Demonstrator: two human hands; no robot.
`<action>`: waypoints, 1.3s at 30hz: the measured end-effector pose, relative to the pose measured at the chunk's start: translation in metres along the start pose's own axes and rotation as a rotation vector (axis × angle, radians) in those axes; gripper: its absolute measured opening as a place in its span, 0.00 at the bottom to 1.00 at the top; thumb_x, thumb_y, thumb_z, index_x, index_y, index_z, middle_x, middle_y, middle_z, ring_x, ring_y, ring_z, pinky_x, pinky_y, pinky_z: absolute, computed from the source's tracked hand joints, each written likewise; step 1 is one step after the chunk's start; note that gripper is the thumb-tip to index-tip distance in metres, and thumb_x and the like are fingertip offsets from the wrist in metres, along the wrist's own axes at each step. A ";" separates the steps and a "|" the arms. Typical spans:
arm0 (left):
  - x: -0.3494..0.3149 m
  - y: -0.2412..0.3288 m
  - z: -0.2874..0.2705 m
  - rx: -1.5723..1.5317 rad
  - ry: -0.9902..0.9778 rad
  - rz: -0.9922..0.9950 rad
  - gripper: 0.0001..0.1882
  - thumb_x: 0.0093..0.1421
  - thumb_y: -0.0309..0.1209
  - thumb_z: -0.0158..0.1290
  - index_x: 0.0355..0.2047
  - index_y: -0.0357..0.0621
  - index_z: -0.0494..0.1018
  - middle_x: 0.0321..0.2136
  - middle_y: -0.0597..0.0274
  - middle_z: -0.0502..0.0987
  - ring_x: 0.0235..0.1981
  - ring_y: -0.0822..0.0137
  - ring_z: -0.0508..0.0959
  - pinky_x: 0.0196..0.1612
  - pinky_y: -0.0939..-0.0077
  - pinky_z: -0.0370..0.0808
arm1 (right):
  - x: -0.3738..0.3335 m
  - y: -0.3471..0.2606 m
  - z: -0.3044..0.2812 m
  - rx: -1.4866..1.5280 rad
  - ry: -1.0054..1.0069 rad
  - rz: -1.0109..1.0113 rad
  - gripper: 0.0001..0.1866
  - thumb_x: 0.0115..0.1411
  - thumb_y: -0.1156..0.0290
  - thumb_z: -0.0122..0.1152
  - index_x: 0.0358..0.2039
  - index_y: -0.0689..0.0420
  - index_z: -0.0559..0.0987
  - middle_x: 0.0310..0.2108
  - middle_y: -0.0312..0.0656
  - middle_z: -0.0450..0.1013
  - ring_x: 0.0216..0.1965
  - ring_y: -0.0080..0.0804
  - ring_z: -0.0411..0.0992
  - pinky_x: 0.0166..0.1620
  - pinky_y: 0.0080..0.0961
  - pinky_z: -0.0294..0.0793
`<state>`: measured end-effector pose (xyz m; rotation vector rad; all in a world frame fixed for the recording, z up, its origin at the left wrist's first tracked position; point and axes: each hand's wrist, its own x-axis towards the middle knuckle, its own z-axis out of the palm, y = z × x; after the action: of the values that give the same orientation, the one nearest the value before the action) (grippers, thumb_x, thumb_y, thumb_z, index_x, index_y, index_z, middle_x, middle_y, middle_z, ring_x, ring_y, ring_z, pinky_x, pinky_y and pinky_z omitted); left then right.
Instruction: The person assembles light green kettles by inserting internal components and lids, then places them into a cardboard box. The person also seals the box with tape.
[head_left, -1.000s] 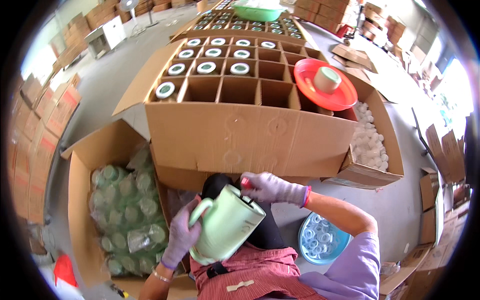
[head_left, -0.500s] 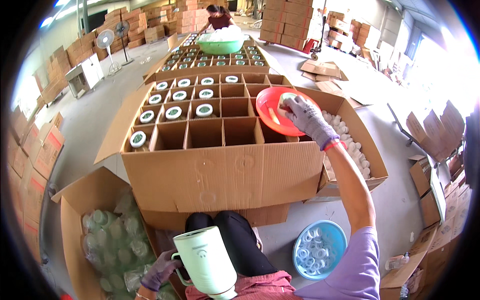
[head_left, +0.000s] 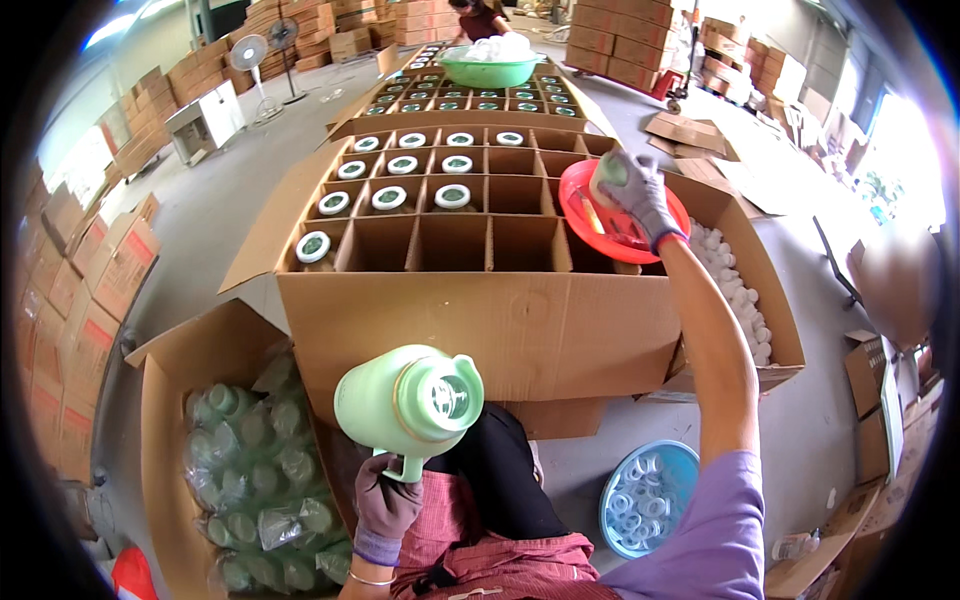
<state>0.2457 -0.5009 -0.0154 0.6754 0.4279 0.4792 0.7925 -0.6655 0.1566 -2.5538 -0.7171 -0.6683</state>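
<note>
Warehouse floor (head_left: 205, 245), red basin (head_left: 590, 233) atop compartment carton (head_left: 520, 320), left fingers (head_left: 374, 480) round jug handle (head_left: 408, 466), right fingers (head_left: 648, 185) round cup (head_left: 606, 178)

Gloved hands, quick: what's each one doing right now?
Left hand: closed, holding the pale green jug by its handle.
Right hand: closed, holding a pale green cup at the red bowl.
</note>
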 end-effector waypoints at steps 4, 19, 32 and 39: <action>-0.006 0.018 -0.006 -0.642 0.059 -0.207 0.10 0.65 0.27 0.46 0.42 0.32 0.68 0.42 0.50 0.78 0.51 0.53 0.76 0.52 0.60 0.80 | -0.101 -0.127 -0.070 0.611 0.162 -0.647 0.40 0.43 0.69 0.73 0.59 0.52 0.69 0.57 0.54 0.60 0.59 0.54 0.59 0.58 0.47 0.67; -0.006 0.019 0.011 -0.033 -0.031 0.079 0.12 0.63 0.25 0.47 0.46 0.34 0.68 0.42 0.55 0.78 0.42 0.64 0.80 0.48 0.69 0.80 | -0.080 -0.074 -0.074 -0.108 -0.140 0.018 0.25 0.51 0.56 0.69 0.49 0.50 0.77 0.46 0.51 0.70 0.48 0.54 0.70 0.49 0.46 0.71; 0.005 -0.006 -0.033 0.022 0.002 -0.031 0.16 0.64 0.32 0.48 0.48 0.34 0.70 0.46 0.51 0.77 0.47 0.61 0.78 0.49 0.65 0.79 | -0.215 0.242 0.003 -0.044 -0.732 0.231 0.30 0.51 0.54 0.63 0.53 0.55 0.75 0.49 0.54 0.75 0.52 0.51 0.72 0.55 0.44 0.71; 0.011 -0.028 0.002 0.549 0.243 0.225 0.18 0.56 0.28 0.60 0.43 0.28 0.73 0.38 0.46 0.79 0.38 0.56 0.80 0.41 0.68 0.78 | -0.198 0.256 0.089 -0.233 -1.075 0.230 0.30 0.40 0.57 0.73 0.43 0.59 0.81 0.37 0.48 0.80 0.33 0.41 0.78 0.36 0.40 0.78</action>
<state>0.2635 -0.5144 -0.0352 1.2102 0.7300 0.6680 0.8184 -0.8972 -0.0847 -3.0408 -0.6233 0.8269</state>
